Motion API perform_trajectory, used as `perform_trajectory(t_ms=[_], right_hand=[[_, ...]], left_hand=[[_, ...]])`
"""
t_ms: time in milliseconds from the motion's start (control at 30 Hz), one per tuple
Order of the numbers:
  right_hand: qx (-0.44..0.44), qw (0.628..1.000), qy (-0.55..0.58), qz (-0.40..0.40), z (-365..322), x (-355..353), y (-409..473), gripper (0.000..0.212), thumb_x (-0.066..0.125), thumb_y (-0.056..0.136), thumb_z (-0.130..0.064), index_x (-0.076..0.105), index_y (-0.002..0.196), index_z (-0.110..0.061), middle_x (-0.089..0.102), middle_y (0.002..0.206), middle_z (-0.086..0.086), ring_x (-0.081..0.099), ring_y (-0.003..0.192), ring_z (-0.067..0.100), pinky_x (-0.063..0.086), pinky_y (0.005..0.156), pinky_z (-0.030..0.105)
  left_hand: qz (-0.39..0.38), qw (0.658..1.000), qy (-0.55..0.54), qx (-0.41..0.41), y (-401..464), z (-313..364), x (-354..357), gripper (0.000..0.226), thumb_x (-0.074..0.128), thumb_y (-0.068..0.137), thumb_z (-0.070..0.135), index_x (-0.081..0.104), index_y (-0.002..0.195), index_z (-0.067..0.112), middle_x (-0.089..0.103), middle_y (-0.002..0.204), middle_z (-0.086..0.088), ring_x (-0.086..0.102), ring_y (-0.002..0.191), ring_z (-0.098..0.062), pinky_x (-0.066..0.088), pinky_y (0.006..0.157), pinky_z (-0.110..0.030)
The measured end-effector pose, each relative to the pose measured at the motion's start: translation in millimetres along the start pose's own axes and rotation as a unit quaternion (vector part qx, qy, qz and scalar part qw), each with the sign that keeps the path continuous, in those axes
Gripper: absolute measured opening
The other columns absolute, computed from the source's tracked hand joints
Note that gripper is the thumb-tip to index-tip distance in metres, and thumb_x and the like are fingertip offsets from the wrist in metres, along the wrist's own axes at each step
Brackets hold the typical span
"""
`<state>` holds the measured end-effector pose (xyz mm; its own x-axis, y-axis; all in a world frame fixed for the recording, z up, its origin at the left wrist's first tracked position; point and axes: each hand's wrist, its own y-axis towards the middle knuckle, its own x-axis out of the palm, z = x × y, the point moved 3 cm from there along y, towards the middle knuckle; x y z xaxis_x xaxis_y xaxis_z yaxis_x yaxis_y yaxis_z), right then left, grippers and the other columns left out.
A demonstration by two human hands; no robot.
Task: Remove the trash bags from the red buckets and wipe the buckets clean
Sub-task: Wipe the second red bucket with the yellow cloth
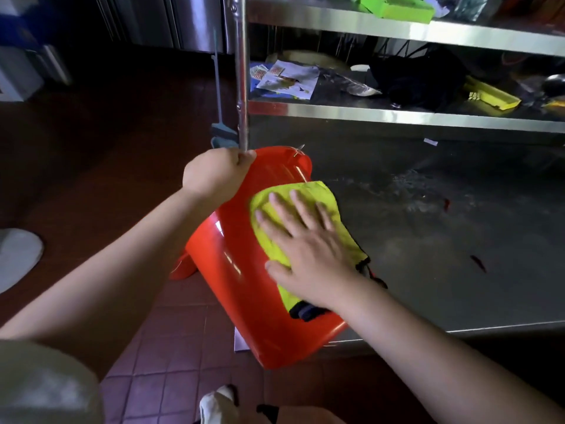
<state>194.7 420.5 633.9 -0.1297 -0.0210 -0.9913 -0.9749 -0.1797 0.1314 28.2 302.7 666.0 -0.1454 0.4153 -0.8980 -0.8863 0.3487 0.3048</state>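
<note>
Red bucket (260,289) held tilted over tiled floor beside steel bench (428,240). No bag visible on it, so bag step looks done here. Outer wall mid-wipe. Long axis slants; rim toward far left, base toward camera (second bucket (183,266) behind, state unclear). Left hand (214,175) grips rim. Right hand (305,243), fingers flat and spread, presses yellow cloth (312,197) against wall.

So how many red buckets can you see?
2. One red bucket lies tilted against the steel shelf, gripped by the left hand and wiped by the right hand. Part of a second bucket peeks out behind it. Others may be hidden.
</note>
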Motion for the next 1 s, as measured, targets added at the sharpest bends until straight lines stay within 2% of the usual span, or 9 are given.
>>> perform_trajectory(t_ms=[167, 333, 400, 533, 633, 700, 767, 867, 1000], right_hand=[[-0.120, 0.991, -0.052, 0.006, -24.7, 7.8, -32.0, 0.067, 0.046, 0.082, -0.054, 0.031, 0.145, -0.034, 0.012, 0.159, -0.001, 0.000, 0.146, 0.030, 0.005, 0.113, 0.061], [-0.056, 0.998, 0.026, 0.016, 5.0, 7.5, -26.6, 0.069, 0.039, 0.083, -0.056, 0.011, 0.146, -0.048, 0.004, 0.159, -0.014, -0.007, 0.147, 0.020, 0.003, 0.116, 0.052], [0.005, 0.991, 0.133, 0.008, 31.3, 13.1, -21.9, 0.071, 0.039, 0.082, -0.056, 0.003, 0.143, -0.055, 0.000, 0.156, -0.020, -0.007, 0.146, 0.012, 0.002, 0.117, 0.042], [0.198, 0.855, 0.477, -0.039, 80.8, 34.2, -16.3, 0.066, 0.051, 0.088, -0.036, 0.019, 0.145, -0.042, 0.017, 0.153, -0.018, 0.013, 0.143, 0.004, 0.017, 0.108, 0.019], [0.260, 0.812, 0.516, -0.079, 91.6, 41.2, -12.3, 0.059, 0.049, 0.095, -0.026, 0.023, 0.147, -0.036, 0.025, 0.154, -0.011, 0.025, 0.136, 0.004, 0.022, 0.098, 0.017], [0.241, 0.814, 0.523, -0.080, 91.0, 34.2, -11.2, 0.061, 0.050, 0.093, -0.035, 0.020, 0.146, -0.045, 0.017, 0.155, -0.019, 0.019, 0.135, -0.001, 0.019, 0.104, 0.022], [0.216, 0.852, 0.472, -0.068, 87.7, 20.8, -10.5, 0.065, 0.049, 0.090, -0.045, 0.013, 0.144, -0.052, 0.007, 0.155, -0.025, 0.009, 0.142, 0.000, 0.014, 0.112, 0.028], [0.149, 0.962, 0.218, -0.063, 67.9, 1.5, -11.0, 0.073, 0.042, 0.088, -0.056, -0.003, 0.145, -0.050, -0.009, 0.157, -0.018, -0.007, 0.145, 0.009, 0.006, 0.117, 0.044], [0.027, 0.999, -0.025, -0.024, 18.9, 0.1, -36.7, 0.078, 0.034, 0.084, -0.060, -0.007, 0.148, -0.040, -0.010, 0.159, -0.005, -0.011, 0.146, 0.028, 0.005, 0.115, 0.057]], left_hand=[[0.029, 0.999, 0.008, -0.024, -5.9, -4.7, 1.1, 0.054, 0.030, 0.093, 0.057, 0.058, 0.076, 0.015, 0.063, 0.078, -0.014, 0.061, 0.081, -0.038, 0.035, 0.062, -0.031], [0.063, 0.997, -0.010, -0.049, -17.5, -11.4, 1.5, 0.055, 0.034, 0.086, 0.064, 0.045, 0.062, 0.016, 0.048, 0.058, -0.001, 0.054, 0.065, -0.033, 0.030, 0.054, -0.030], [0.067, 0.996, -0.023, -0.062, -24.2, -21.3, -0.1, 0.058, 0.041, 0.080, 0.070, 0.046, 0.061, 0.016, 0.048, 0.055, 0.003, 0.049, 0.060, -0.025, 0.028, 0.049, -0.028], [0.077, 0.989, -0.062, -0.114, -41.4, -42.3, -1.3, 0.057, 0.049, 0.075, 0.071, 0.051, 0.063, 0.015, 0.054, 0.057, 0.002, 0.052, 0.060, -0.022, 0.031, 0.049, -0.029], [0.090, 0.982, -0.072, -0.149, -45.1, -42.7, -1.3, 0.056, 0.049, 0.078, 0.070, 0.052, 0.063, 0.016, 0.055, 0.058, 0.001, 0.053, 0.062, -0.024, 0.033, 0.052, -0.029], [0.095, 0.979, -0.071, -0.168, -42.0, -38.3, 0.7, 0.055, 0.048, 0.079, 0.070, 0.054, 0.066, 0.017, 0.055, 0.061, 0.000, 0.053, 0.065, -0.026, 0.035, 0.056, -0.030], [0.094, 0.975, -0.081, -0.186, -36.7, -32.4, 4.8, 0.055, 0.047, 0.080, 0.069, 0.054, 0.066, 0.017, 0.053, 0.060, 0.000, 0.053, 0.066, -0.027, 0.035, 0.057, -0.030], [0.091, 0.974, -0.083, -0.193, -24.7, -22.5, 11.2, 0.057, 0.047, 0.080, 0.069, 0.051, 0.063, 0.015, 0.048, 0.057, 0.003, 0.049, 0.064, -0.026, 0.032, 0.055, -0.030], [0.083, 0.979, -0.074, -0.168, -9.9, -13.5, 16.8, 0.056, 0.046, 0.080, 0.069, 0.053, 0.066, 0.016, 0.045, 0.056, 0.004, 0.047, 0.063, -0.024, 0.031, 0.053, -0.030]])
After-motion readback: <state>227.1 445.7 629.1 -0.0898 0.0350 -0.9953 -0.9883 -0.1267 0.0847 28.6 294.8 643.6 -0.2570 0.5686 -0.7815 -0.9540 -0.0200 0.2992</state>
